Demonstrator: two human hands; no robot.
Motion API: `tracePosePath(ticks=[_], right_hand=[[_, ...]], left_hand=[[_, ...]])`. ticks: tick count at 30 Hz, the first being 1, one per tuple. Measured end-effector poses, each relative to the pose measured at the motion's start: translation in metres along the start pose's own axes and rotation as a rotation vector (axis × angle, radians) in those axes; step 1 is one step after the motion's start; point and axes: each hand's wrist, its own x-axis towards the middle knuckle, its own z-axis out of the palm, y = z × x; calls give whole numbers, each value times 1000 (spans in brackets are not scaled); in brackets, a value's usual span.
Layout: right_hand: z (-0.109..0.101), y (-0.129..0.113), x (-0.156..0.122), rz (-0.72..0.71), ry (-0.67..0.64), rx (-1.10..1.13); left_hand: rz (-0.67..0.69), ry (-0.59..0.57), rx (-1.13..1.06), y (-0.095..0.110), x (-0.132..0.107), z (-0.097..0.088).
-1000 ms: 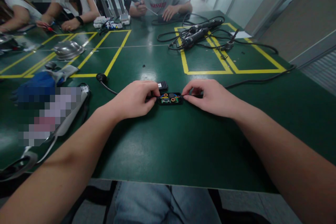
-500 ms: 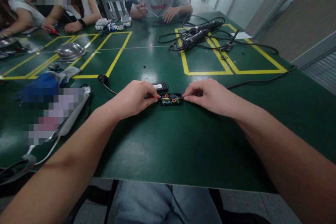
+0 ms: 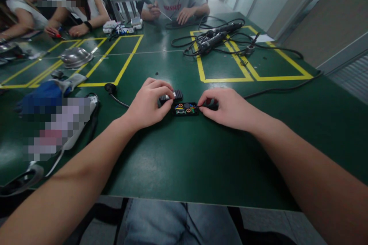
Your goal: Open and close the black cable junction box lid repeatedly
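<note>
Close work here at the open black casing (image 3: 185,114)!
We've got it face-up on the worktop (image 3: 184,153), between our left hand (image 3: 151,101), curled at the ribbed cover (image 3: 178,94), its grip unclear, and our right hand (image 3: 225,107), pinching the black cable (image 3: 212,105). We'd call the casing light, stiff, best held by its rims; the circuit board (image 3: 181,111) looks fragile. Our count: one casing, one cover, one board, two copper-coloured coils (image 3: 188,110), two hands!
</note>
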Motion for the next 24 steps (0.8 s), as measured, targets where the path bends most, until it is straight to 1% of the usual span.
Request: tracePosePath(ticks=[2,3,6,8,11,13,15,19,22,24], right_hand=[[3,-1,0,-17,11,-26],[4,-1,-1,-25,12,-32],[5,-1,-1,-38,4,-32],[5,-1,-2,-30,-3,-18],[5,-3,-4,-10,-15,23],[6,-3,-5,0,-18,50],[8,-3,-5,10,-21,66],[12,-1,-5,19,-22,74],[12,0,-4,-13,-12,56],[12,0,-4,-41,-10,32]], left_hand=[[-78,27,20,-5,1,2],[-117,14,17,-8,1,4],[-225,-74,-56,-16,2,6],[-282,-108,-116,-18,2,7],[-313,-67,-159,-16,2,8],[-283,-16,-183,-10,2,7],[-207,3,-218,-4,0,5],[-44,-77,-244,8,-3,2],[11,-147,-200,12,-4,2],[25,-169,-180,12,-4,2]])
